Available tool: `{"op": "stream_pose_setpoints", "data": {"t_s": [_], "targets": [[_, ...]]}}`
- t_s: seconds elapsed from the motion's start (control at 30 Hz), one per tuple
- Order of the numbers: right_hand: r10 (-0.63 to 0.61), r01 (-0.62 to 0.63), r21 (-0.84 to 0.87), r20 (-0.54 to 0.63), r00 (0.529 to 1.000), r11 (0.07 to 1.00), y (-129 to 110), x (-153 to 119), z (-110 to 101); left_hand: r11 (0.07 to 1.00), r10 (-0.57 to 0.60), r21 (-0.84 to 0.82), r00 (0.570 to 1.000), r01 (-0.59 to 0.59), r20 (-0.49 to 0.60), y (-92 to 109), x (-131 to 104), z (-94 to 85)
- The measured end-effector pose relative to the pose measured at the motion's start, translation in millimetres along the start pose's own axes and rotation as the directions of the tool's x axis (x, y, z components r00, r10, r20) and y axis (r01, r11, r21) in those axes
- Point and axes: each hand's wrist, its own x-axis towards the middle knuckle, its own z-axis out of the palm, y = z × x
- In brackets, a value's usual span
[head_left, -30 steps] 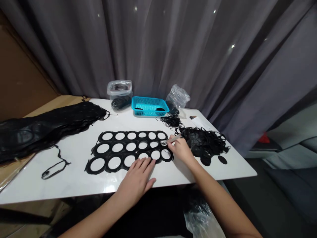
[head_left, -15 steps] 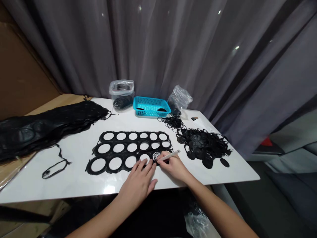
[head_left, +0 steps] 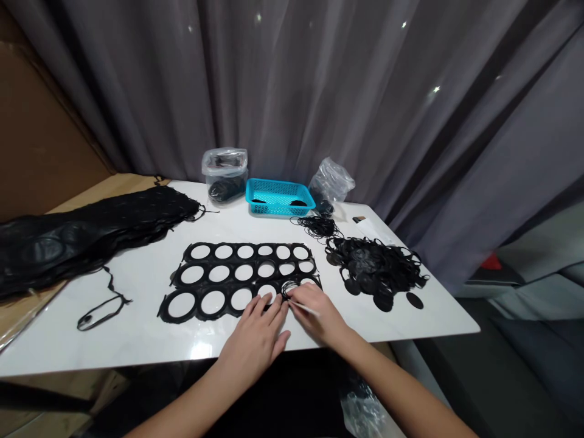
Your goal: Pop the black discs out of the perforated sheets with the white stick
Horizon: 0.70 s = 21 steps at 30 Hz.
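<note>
A black rubber sheet (head_left: 207,262) punched with rows of round holes lies flat on the white table (head_left: 137,340). My left hand (head_left: 255,339) rests palm down with fingers spread on the sheet's near right edge. My right hand (head_left: 317,316) holds a thin white stick tool (head_left: 305,308), its tip at a thin black ring (head_left: 288,288) in the sheet's near right corner. The two hands are almost touching.
A heap of black rings and discs (head_left: 376,267) lies to the right, thinner rings (head_left: 317,226) behind it. A turquoise basket (head_left: 279,197) and two clear bags (head_left: 224,173) (head_left: 331,181) stand at the back. Stacked black sheets (head_left: 91,228) lie left, a black scrap (head_left: 103,307) near the front.
My right hand moved from the sheet's far right edge toward me to its near right corner, and the white tool turned to lie low under the hand. The left hand barely shifted.
</note>
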Motion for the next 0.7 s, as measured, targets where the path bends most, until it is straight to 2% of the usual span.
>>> {"op": "stream_pose_setpoints", "data": {"t_s": [0.07, 0.1, 0.17, 0.23, 0.27, 0.3, 0.33, 0.4, 0.47, 0.53, 0.63, 0.7], "targets": [[-0.085, 0.089, -0.148, 0.032, 0.996, 0.985, 6, 3, -4, 1.000, -0.005, -0.009, 1.000, 0.005, 0.009, 0, 1, -1.4], [-0.077, 0.076, -0.203, 0.001, 0.997, 0.976, 12, 8, -9, 1.000, -0.010, -0.012, 1.000, 0.010, 0.015, 0, 1, -1.9], [0.034, -0.083, -0.259, -0.188, 0.982, 0.962, 33, 21, -26, 1.000, -0.017, -0.020, 1.000, 0.017, 0.022, 1, 2, -2.4], [0.200, -0.313, -0.237, -0.404, 0.893, 0.920, 56, 37, -48, 0.999, -0.021, -0.034, 1.000, 0.021, 0.013, 1, 2, -3.3], [0.261, -0.380, -0.184, -0.463, 0.847, 0.907, 66, 45, -57, 0.999, -0.020, -0.046, 1.000, 0.020, 0.002, 1, 1, -4.1], [0.319, -0.417, -0.119, -0.470, 0.823, 0.901, 73, 51, -64, 0.998, -0.015, -0.064, 1.000, 0.014, -0.011, 0, 0, -5.3], [0.369, -0.429, -0.043, -0.435, 0.821, 0.902, 75, 56, -67, 0.996, -0.004, -0.085, 1.000, 0.002, -0.023, 0, -3, -6.8], [0.430, -0.410, 0.131, -0.278, 0.859, 0.903, 68, 61, -62, 0.992, 0.016, -0.127, 0.999, -0.022, -0.049, -1, -10, -10.1], [0.416, -0.372, 0.304, -0.096, 0.904, 0.877, 48, 59, -45, 0.991, 0.003, -0.130, 0.996, -0.014, -0.085, -3, -19, -12.2], [0.355, -0.333, 0.416, 0.026, 0.935, 0.846, 22, 53, -24, 0.996, -0.040, -0.082, 0.991, 0.030, -0.127, -6, -28, -11.7], [0.271, -0.292, 0.436, 0.111, 0.956, 0.852, -9, 42, -1, 0.998, -0.069, -0.003, 0.987, 0.069, -0.143, -10, -36, -7.4], [0.249, -0.280, 0.406, 0.128, 0.960, 0.870, -20, 36, 7, 0.998, -0.064, 0.020, 0.989, 0.067, -0.131, -11, -38, -4.7]]}}
